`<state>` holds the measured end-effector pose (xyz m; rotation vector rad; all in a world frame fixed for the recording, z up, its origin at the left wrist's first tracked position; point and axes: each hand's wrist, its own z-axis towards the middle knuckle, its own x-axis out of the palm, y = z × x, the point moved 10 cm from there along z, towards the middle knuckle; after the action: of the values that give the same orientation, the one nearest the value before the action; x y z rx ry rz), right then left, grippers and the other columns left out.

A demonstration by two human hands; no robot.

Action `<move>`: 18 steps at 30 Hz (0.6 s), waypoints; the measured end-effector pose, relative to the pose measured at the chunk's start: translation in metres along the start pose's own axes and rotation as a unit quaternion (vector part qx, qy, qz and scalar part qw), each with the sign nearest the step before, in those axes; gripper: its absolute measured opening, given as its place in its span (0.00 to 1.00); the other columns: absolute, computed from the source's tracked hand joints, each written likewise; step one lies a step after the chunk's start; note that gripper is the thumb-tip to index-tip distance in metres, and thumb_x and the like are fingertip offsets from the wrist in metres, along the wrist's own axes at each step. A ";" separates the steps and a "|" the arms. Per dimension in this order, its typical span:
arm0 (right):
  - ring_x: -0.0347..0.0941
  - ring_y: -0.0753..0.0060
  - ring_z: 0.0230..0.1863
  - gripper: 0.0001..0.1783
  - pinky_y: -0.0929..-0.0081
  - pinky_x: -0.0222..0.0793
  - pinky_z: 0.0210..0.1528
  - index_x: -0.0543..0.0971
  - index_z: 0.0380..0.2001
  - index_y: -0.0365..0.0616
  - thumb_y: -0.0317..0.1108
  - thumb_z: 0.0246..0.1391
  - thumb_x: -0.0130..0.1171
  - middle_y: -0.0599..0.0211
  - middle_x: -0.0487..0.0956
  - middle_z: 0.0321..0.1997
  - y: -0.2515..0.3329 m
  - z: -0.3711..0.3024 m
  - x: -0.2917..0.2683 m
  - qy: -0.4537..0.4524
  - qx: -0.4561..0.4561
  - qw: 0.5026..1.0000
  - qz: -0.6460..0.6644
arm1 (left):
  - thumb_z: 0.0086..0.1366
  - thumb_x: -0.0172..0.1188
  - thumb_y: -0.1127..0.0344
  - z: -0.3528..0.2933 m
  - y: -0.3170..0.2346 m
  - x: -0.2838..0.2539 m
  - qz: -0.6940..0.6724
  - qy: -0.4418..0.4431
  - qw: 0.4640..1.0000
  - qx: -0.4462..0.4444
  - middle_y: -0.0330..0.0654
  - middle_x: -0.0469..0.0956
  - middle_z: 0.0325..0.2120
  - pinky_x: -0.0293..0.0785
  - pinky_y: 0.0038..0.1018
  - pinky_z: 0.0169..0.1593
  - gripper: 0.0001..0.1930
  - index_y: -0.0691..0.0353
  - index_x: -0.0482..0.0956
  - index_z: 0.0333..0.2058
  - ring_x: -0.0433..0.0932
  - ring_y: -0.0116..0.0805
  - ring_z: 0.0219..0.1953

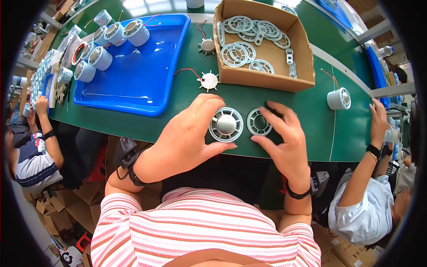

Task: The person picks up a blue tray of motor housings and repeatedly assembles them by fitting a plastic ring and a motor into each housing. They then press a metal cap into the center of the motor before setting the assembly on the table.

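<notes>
My left hand curves around a round, pale grey spoked housing with a domed centre, its thumb at the near edge and its fingers at the far edge. Close beside it, my right hand holds a smaller pale spoked ring with a dark green middle between thumb and fingertips. Both parts are at the near edge of the green table. Just beyond my left hand lies a white spoked disc with red and black wires. A similar silver-centred disc lies farther back.
A cardboard box of pale spoked rings and small link-shaped pieces stands ahead. At the left is a blue tray with several white cylindrical units. Another wired unit stands at the right. Co-workers' arms show on both sides.
</notes>
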<state>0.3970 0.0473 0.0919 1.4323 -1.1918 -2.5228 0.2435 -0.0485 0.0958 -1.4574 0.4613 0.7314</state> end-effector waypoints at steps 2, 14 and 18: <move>0.78 0.54 0.53 0.24 0.66 0.74 0.55 0.83 0.51 0.39 0.22 0.47 0.73 0.52 0.78 0.57 -0.006 -0.008 0.005 -0.008 -0.004 1.000 0.021 | 0.53 0.78 0.68 0.001 0.008 0.006 -0.048 0.025 0.998 -0.025 0.46 0.73 0.56 0.79 0.30 0.50 0.36 0.64 0.70 0.59 0.80 0.36 0.51; 0.75 0.56 0.64 0.49 0.61 0.70 0.67 0.64 0.69 0.38 0.20 0.40 0.72 0.51 0.78 0.62 0.046 0.009 0.012 -0.004 -0.054 0.983 0.174 | 0.60 0.68 0.77 0.001 0.031 0.056 -0.476 0.144 0.848 -0.184 0.44 0.76 0.53 0.83 0.26 0.46 0.38 0.62 0.63 0.69 0.83 0.27 0.42; 0.77 0.56 0.61 0.49 0.63 0.72 0.64 0.65 0.69 0.39 0.20 0.40 0.73 0.52 0.79 0.60 0.050 0.012 0.017 0.012 -0.057 0.988 0.144 | 0.61 0.67 0.77 0.002 0.032 0.053 -0.452 0.129 0.869 -0.152 0.45 0.76 0.54 0.82 0.25 0.49 0.37 0.63 0.64 0.69 0.82 0.26 0.48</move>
<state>0.3607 0.0131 0.1140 1.1681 -1.1362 -2.3293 0.2586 -0.0393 0.0360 -1.8440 -0.1816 -0.1628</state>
